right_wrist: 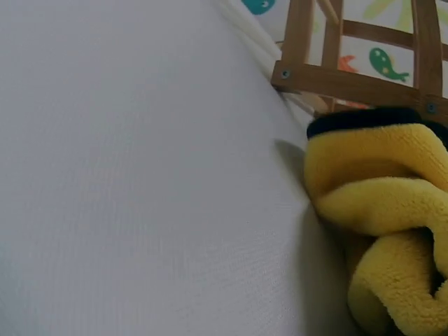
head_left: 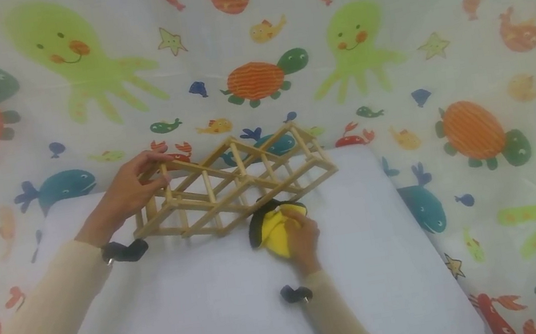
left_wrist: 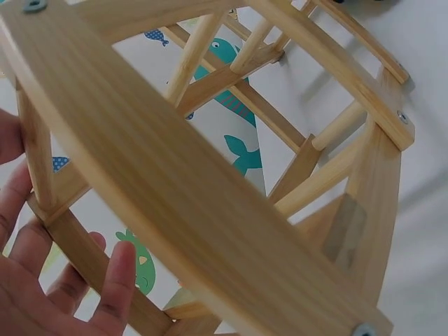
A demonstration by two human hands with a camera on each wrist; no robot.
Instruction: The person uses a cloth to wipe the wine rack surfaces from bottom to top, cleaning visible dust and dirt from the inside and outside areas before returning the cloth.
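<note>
A light wooden lattice rack (head_left: 247,181) of crossed slats and round dowels stands at the back of the white table. My left hand (head_left: 131,190) grips its left end, thumb and fingers around an upright dowel. In the left wrist view, a broad slat (left_wrist: 189,175) crosses close in front of the fingers. My right hand (head_left: 304,239) holds a bunched yellow cloth (head_left: 274,235) with a black edge at the rack's lower front. Folds of the fluffy cloth (right_wrist: 378,199) fill the right side of the right wrist view, where the hand itself is hidden.
The white table (head_left: 215,302) spreads in front of the rack, its right edge (head_left: 432,258) slanting toward me. A white curtain (head_left: 247,26) printed with sea animals hangs behind and at both sides. A black strap (head_left: 124,251) sits at the left wrist, another black band (head_left: 294,294) at the right.
</note>
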